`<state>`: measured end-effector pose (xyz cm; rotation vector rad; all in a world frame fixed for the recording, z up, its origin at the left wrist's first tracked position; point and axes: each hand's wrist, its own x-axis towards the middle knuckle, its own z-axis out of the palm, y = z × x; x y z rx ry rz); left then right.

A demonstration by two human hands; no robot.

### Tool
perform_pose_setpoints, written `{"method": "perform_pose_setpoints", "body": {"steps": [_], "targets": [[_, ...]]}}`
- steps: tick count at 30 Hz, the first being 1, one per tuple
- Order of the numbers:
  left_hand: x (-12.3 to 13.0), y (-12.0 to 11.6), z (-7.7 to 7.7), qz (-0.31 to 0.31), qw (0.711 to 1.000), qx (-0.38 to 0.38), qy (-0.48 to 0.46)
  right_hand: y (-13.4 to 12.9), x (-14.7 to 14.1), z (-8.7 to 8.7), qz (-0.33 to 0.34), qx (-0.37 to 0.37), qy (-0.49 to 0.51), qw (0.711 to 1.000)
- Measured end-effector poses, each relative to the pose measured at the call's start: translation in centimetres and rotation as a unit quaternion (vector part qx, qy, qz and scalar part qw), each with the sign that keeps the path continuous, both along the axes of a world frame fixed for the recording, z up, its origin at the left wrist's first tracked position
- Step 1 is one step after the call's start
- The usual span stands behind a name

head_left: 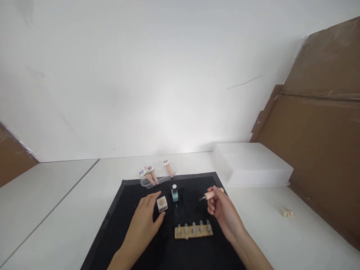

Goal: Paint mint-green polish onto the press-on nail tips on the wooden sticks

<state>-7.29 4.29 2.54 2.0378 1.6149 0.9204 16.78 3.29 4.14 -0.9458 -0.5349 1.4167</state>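
Note:
My right hand (221, 210) pinches the pink handle of a nail polish brush (214, 194), its bristle tip pointing left above the black mat (152, 243). My left hand (144, 217) rests on the mat, thumb and index finger spread on either side of a small square nail polish bottle (162, 204); firm contact cannot be made out. Just right of that bottle stands a light-blue polish bottle (174, 195) with a black and white cap. Nearer to me, between the hands, a tan display strip (194, 236) carries several clear false nail tips (194, 228) standing upright.
Behind the mat's back left edge, a clear plastic tray (161, 180) holds 3 pink-handled polish bottles (152, 174). A white translucent box (253, 165) stands at the back right. Small cream rings (287, 213) lie on the white table at right. Cardboard (317, 150) borders the right side.

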Motion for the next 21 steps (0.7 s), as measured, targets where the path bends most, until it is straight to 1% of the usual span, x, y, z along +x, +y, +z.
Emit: {"method": "perform_pose_setpoints", "body": {"steps": [3,5,8,10,11,13,16,19,21], "targets": [[0.0,0.4,-0.9,-0.005,1.000,-0.012,-0.012,-0.1,0.0,0.1,-0.003,0.004,-0.005,1.000],[-0.1,0.7,-1.1,-0.001,0.999,-0.015,-0.031,-0.1,0.0,0.1,-0.008,0.006,-0.012,1.000],[-0.2,0.9,-0.9,0.013,0.996,-0.032,-0.081,-0.2,-0.1,0.0,-0.004,0.009,-0.017,1.000],[-0.2,1.0,-0.5,0.026,0.987,-0.062,-0.145,-0.2,-0.1,-0.1,-0.001,0.012,-0.019,1.000],[-0.2,1.0,-0.1,0.030,0.978,-0.083,-0.190,-0.3,-0.2,-0.2,0.000,0.015,-0.021,1.000],[-0.1,0.8,0.6,0.033,0.947,-0.135,-0.289,-0.5,-0.2,-0.2,0.005,0.024,-0.031,0.999],[0.1,0.4,1.6,0.022,0.886,-0.207,-0.415,-0.9,-0.4,-0.1,0.023,0.056,-0.067,0.996],[0.2,0.0,2.1,-0.011,0.823,-0.256,-0.508,-1.2,-0.7,0.1,0.039,0.119,-0.137,0.983],[0.2,-0.1,2.1,-0.031,0.788,-0.279,-0.548,-1.5,-0.9,0.2,0.068,0.164,-0.190,0.966]]}}
